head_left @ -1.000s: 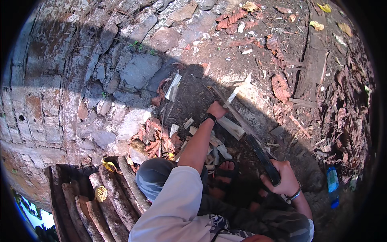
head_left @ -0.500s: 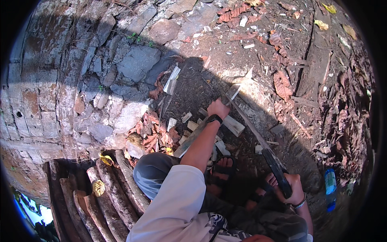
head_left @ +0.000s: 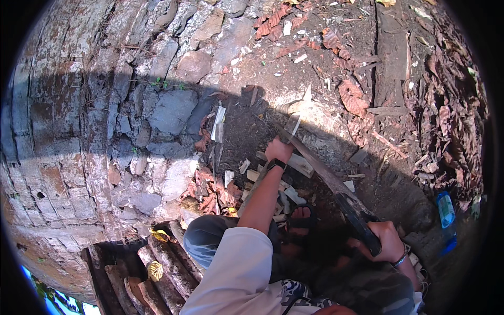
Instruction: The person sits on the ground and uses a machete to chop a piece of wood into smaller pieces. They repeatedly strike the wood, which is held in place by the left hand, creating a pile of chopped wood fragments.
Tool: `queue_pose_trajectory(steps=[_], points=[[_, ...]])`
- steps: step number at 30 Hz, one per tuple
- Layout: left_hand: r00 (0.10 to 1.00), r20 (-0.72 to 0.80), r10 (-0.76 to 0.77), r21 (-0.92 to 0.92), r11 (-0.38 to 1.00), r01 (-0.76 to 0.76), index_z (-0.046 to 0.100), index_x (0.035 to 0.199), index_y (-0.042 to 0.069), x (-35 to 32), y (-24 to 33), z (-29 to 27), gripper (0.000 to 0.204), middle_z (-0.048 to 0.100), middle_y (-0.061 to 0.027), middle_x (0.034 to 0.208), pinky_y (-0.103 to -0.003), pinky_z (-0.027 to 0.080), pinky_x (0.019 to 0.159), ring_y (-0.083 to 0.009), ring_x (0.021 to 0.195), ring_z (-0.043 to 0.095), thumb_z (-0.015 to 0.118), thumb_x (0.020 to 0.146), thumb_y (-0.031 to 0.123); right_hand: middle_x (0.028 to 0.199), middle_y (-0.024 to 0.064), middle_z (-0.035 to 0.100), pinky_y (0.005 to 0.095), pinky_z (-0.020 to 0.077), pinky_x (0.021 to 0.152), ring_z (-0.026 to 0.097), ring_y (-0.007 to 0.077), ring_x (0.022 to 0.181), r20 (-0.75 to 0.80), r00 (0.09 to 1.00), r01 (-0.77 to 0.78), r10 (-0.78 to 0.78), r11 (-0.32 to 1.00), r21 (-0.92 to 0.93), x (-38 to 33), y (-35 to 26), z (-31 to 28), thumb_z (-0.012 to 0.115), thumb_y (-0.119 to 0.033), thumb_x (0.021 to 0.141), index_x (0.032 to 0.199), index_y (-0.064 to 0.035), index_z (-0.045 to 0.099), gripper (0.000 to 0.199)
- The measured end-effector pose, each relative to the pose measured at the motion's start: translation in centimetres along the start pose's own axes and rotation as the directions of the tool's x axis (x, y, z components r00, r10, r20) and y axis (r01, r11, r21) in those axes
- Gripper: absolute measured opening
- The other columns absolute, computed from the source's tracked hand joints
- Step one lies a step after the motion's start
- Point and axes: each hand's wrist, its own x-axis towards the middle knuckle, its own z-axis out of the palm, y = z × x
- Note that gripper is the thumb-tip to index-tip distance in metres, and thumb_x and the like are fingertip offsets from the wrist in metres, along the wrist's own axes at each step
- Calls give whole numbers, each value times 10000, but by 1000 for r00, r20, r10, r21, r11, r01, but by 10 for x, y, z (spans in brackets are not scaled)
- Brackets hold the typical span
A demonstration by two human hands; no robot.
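The right hand [head_left: 387, 241] wraps round a long, black-handled, grey-brown metal knife [head_left: 326, 173]. The knife crosses just past the left hand [head_left: 278, 150], curled round a flat, pale wooden stick [head_left: 292, 125]; keep that hand well back.

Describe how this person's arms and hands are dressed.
The left hand is bare, with a black watch-like band at the wrist and a loose white short sleeve above. The right hand is bare too, its wrist wearing a narrow bracelet.
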Motion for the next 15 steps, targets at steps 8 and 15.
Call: queue_pose_trajectory(steps=[8,15], points=[[996,-77,52,-17,998,-54,688,1080,56,-5,4,5,513,715,-247,952,-527,540,838,-439,963,675,702,771,465,646,142,626,432,533,606,652,364,645,58,989,140,-138,989,-40,44,28,1,722,-213,708,757,-70,606,191],[994,-13,104,134,986,-101,683,1108,70,-9,-2,13,443,718,-238,946,-514,549,818,-433,946,682,670,818,406,628,157,611,466,524,619,645,390,660,-16,992,126,-127,991,-51,73,23,31,723,-245,726,759,-60,573,240]])
